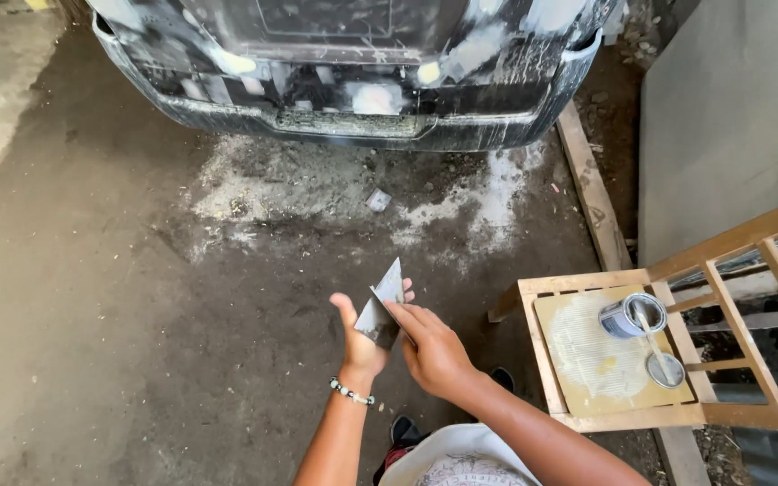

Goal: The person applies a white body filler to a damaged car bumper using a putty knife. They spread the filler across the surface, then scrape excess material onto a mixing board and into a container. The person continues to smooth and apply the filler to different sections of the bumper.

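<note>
A thin, grey, wedge-shaped metal spreader blade (383, 306) stands point-up between both hands at the centre of the view, smeared with pale filler. The left hand (361, 340), a beaded bracelet (351, 392) on its wrist, cups the blade from behind with thumb raised and fingers wrapped round its lower edge; the right hand (431, 351) pinches the near face, fingertips pressed flat against the metal, so both hands are closed on the same tool. The step in hand looks like wiping or readying the blade between passes of filler rather than spreading it. To the right of the hands, a wooden frame stool (619, 414) serves as the surface, carrying a tan mixing board (587, 360) streaked with whitish paste, an open grey tin (628, 317) with a stick (650, 328) resting in it, and the tin's round lid (665, 370) just beside it. Well ahead of the hands, across the dust-whitened concrete floor (137, 297), sits the dark rear bumper of a vehicle (344, 99), patched with pale sanded filler. A next move would seem to call for a clean edge on the blade and a reach rightward to the board for fresh paste before going forward to the bumper.
</note>
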